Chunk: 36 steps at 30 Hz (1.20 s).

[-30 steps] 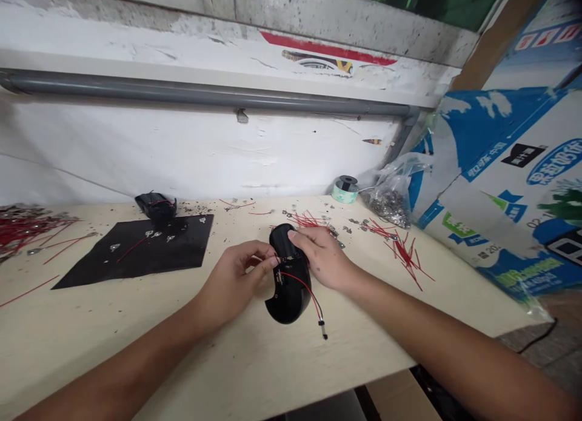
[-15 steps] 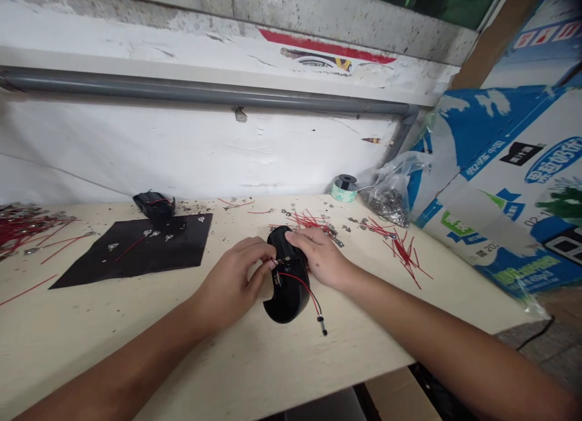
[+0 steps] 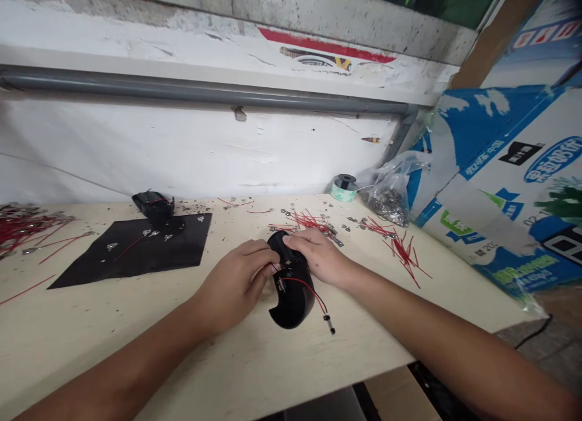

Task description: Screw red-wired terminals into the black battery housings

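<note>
A curved black plastic housing is held tilted over the table, its hollow side facing me. My right hand grips it from the right, thumb on its upper part. At its left edge my left hand is closed in a pinch near the middle of the housing; what lies between the fingertips is too small to make out, perhaps a thin wire end. A red wire and a dark one run out of the housing to a small black-and-silver connector piece hanging at the right.
Red wires with metal tabs lie in piles at the far left, behind the hands and at right. A black sheet carries loose tabs, with another black part behind. A tape roll, a plastic bag and a carton stand right.
The housing has turned slightly, its lower end shifting to the right and a little down, and the dangling connector piece moved right with it. My left fingertips moved slightly right; both hands keep their hold.
</note>
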{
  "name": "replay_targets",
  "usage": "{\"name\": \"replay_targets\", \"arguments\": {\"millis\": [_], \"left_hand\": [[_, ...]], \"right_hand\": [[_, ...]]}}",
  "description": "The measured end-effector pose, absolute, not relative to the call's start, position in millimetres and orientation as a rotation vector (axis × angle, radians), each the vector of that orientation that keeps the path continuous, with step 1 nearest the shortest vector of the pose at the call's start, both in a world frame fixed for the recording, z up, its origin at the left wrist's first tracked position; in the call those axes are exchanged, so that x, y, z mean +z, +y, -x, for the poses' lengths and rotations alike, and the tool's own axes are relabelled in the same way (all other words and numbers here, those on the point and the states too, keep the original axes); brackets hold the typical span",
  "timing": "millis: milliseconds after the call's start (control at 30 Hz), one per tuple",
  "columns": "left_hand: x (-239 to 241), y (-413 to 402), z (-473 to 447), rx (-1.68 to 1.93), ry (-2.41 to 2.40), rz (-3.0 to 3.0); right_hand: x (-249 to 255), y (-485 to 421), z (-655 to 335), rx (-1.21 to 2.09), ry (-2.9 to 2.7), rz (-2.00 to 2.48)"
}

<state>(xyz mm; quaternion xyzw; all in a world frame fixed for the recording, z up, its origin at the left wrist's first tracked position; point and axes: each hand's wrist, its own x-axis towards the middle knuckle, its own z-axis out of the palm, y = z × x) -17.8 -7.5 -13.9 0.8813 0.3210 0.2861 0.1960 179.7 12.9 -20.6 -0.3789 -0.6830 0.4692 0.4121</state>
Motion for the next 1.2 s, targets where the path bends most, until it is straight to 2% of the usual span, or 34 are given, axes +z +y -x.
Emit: {"name": "replay_targets", "arguments": {"millis": [367,600,900,1200], "left_hand": [[-14.6,-7.0,21.4,0.949,0.886,-2.555],[-11.5,-5.8,22.5,0.898,0.849,-2.358],[-7.4,-7.6,26.9,0.816,0.812,-2.724],[-13.5,-6.5,23.4,0.818,0.895,-2.755]], "right_hand": [[-21.7,12.6,-173.9,1.183,-1.597,0.979],[-19.3,7.9,-175.1,1.209,-1.641,0.961],[-15.9,7.4,-175.1,1.304,-1.582,0.964],[-21.6,7.3,-174.4,1.178,-1.659,0.953]]}}
